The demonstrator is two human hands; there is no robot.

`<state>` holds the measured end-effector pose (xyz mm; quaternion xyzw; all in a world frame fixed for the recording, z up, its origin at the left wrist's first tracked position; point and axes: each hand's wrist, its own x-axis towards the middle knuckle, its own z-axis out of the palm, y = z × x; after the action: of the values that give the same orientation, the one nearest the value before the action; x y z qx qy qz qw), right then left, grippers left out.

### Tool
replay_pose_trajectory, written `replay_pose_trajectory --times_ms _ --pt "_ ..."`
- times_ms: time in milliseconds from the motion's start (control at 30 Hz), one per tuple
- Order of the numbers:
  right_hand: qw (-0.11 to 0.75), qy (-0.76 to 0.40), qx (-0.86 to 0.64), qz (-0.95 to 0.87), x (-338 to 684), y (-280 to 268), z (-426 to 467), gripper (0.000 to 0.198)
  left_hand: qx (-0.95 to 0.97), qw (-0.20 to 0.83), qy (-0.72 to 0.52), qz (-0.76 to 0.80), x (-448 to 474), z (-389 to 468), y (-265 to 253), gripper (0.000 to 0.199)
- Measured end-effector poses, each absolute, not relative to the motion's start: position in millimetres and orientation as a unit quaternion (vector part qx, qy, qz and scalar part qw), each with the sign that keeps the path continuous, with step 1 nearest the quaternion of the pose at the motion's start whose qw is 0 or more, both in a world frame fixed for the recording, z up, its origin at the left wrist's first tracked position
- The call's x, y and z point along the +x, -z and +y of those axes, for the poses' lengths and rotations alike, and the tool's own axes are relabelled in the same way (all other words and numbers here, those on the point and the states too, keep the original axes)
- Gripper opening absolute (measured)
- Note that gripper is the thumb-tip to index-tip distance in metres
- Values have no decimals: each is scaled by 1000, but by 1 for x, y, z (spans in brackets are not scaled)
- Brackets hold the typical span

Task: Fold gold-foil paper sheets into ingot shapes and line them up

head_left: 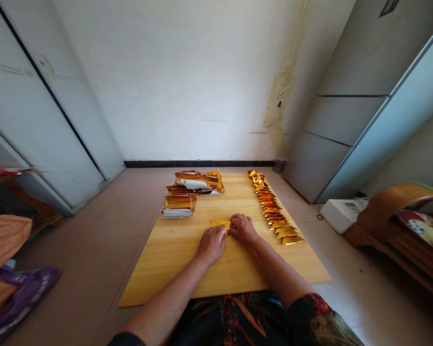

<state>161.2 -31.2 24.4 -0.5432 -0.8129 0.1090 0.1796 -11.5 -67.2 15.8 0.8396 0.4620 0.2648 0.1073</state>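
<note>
Both hands meet over a small sheet of golden foil paper (pixel 219 223) near the middle of the wooden board (pixel 187 269). My left hand (pixel 212 241) has its fingers curled onto the sheet's near side. Fingers bent, my right hand (pixel 242 228) pinches the sheet's right end. Part of the sheet is hidden under the fingers. Along the board's right side runs a row of folded golden foil pieces (pixel 274 211), overlapping one another. At the far left lie stacks of orange-gold foil sheets (pixel 180 203), some with white undersides showing.
A white wall (pixel 187 86) with a black skirting strip stands behind the board. To the right are a grey refrigerator (pixel 332 125), a white box (pixel 341 214) and a wooden bench (pixel 393 240). A purple bag (pixel 29 293) lies on the floor at left.
</note>
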Motion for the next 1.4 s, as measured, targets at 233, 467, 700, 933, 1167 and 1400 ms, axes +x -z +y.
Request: replay_pose_trajectory --times_ms 233,467,700,933,1167,1400 --pt "194 -132 -564 -792 161 -23 -26 11 846 111 -252 456 -12 -65 -12 26" --pt "215 -174 -561 -780 173 -20 -16 8 850 100 -250 454 -12 -65 -9 23" --pt "224 -202 -556 -774 179 -13 -8 10 851 92 -245 455 -11 -66 -11 23" --pt "232 -202 -549 -778 181 -7 -5 7 857 77 -226 457 -12 -68 -11 39" --pt "222 -167 -514 -812 184 -9 -2 17 853 82 -220 467 -11 -67 -13 27" --pt "137 -81 -488 -858 178 -23 -19 22 862 78 -216 452 -18 -48 -16 20"
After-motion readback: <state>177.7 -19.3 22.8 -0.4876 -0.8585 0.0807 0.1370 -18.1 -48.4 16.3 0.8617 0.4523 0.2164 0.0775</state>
